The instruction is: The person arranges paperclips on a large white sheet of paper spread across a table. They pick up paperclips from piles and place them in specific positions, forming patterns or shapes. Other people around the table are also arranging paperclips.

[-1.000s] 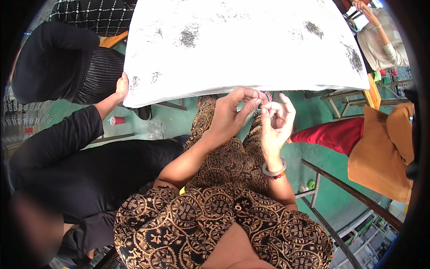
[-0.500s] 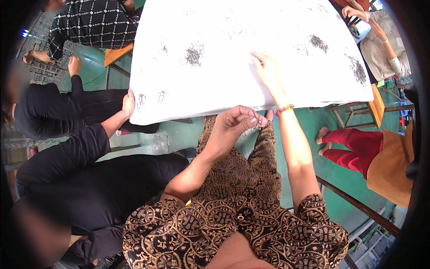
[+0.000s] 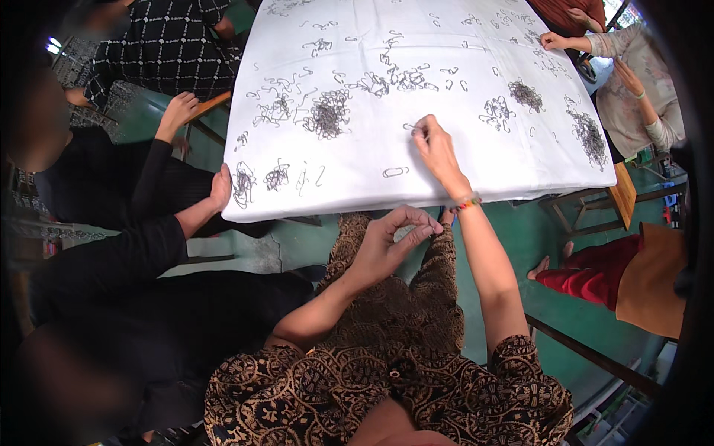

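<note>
Small dark bent-wire hooks, many shaped like an S, lie in heaps and scattered on a white cloth-covered table [image 3: 357, 160]. Over the table, my right hand [image 3: 439, 152] has its fingers pinched at a wire hook [image 3: 408, 127], whose end shows at the fingertips. Closer to me, my left hand [image 3: 390, 245] is held just off the table's near edge, thumb and forefinger together; what they hold is too small to make out. A pair of hooks [image 3: 396, 172] lies left of my right wrist. Further left sits a dense heap of hooks [image 3: 327, 115].
A person in black [image 3: 171, 320] sits close on my left, with a hand [image 3: 221, 187] at the table's corner. Another person's hand [image 3: 552, 41] reaches onto the far right. More heaps of hooks [image 3: 587, 137] lie along the right side. A wooden bench [image 3: 625, 195] stands right of the table.
My right hand has moved slightly left and down, its fingers now pinched at a hook. My left hand has dropped a little. The glare on the cloth has faded, so more hooks show.
</note>
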The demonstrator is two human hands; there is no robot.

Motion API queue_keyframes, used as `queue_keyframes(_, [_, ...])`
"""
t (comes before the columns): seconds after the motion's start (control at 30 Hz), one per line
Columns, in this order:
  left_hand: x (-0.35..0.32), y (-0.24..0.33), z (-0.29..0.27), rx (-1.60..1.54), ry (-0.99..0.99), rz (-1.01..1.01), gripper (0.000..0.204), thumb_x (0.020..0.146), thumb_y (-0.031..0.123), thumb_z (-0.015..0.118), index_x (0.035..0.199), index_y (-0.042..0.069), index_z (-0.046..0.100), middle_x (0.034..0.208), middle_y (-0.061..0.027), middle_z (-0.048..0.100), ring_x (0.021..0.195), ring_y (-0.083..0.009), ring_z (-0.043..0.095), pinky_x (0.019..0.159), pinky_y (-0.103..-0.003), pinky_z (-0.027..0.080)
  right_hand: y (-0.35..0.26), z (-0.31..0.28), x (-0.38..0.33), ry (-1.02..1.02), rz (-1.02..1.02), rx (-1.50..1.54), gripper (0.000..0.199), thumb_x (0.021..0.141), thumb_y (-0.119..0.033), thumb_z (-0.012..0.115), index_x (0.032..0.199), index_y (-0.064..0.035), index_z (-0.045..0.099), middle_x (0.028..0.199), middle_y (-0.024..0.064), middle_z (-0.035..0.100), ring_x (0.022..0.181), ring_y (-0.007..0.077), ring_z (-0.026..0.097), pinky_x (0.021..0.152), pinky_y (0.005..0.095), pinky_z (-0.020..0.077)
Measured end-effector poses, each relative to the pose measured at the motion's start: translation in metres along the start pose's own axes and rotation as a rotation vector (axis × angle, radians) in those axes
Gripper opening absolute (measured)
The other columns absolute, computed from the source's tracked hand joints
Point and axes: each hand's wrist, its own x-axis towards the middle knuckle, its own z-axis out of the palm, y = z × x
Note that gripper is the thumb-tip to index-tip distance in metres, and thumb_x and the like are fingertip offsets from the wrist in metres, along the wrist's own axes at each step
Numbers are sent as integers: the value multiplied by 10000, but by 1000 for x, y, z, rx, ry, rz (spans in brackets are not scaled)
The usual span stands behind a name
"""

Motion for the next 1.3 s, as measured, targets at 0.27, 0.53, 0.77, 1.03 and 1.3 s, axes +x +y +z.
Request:
queue_keyframes(0.27, [1, -26, 1, 72, -119, -5, 105, 946, 60, 575, 1028, -1, 598, 994, -71, 667, 983, -127, 612, 895, -284, 479, -70, -110, -85, -121, 90, 238, 252, 838, 27, 512, 1081, 15, 578, 777, -1, 495, 699, 73, 530, 636, 233, 453])
queue_keyframes(0.53, [17, -38, 0, -35, -124, 46, 103, 944, 57, 575, 1031, 5, 595, 1020, -103, 677, 996, -156, 631, 914, -307, 485, -1, -126, -85, 317, 386, 299, 327, 971, -148, 510, 1251, 18, 539, 906, 96, 612, 794, 144, 588, 706, 282, 514])
queue_keyframes(0.77, [23, -43, -6, 26, -110, 52, 85, 923, 10, 585, 1007, 3, 602, 997, -100, 682, 1005, -166, 630, 911, -310, 498, 31, -125, -143, 214, 349, 475, 306, 940, -115, 574, 1223, 2, 596, 942, 90, 663, 790, 108, 588, 678, 249, 504])
queue_keyframes(1.03, [17, -24, -7, 26, -86, 76, 91, 905, 8, 611, 996, 19, 606, 978, -107, 680, 974, -179, 638, 897, -326, 489, 27, -149, -213, 412, 457, 411, 263, 955, -116, 563, 1176, 15, 619, 926, 58, 655, 831, 109, 597, 715, 251, 499])
queue_keyframes(1.3, [9, -18, -12, -48, -166, 145, 132, 909, -47, 575, 1040, -27, 576, 1017, -145, 643, 1009, -216, 629, 926, -332, 497, 12, -155, -243, 559, 525, 320, 249, 974, -137, 550, 1161, 3, 635, 897, 29, 649, 817, 99, 592, 733, 245, 492])
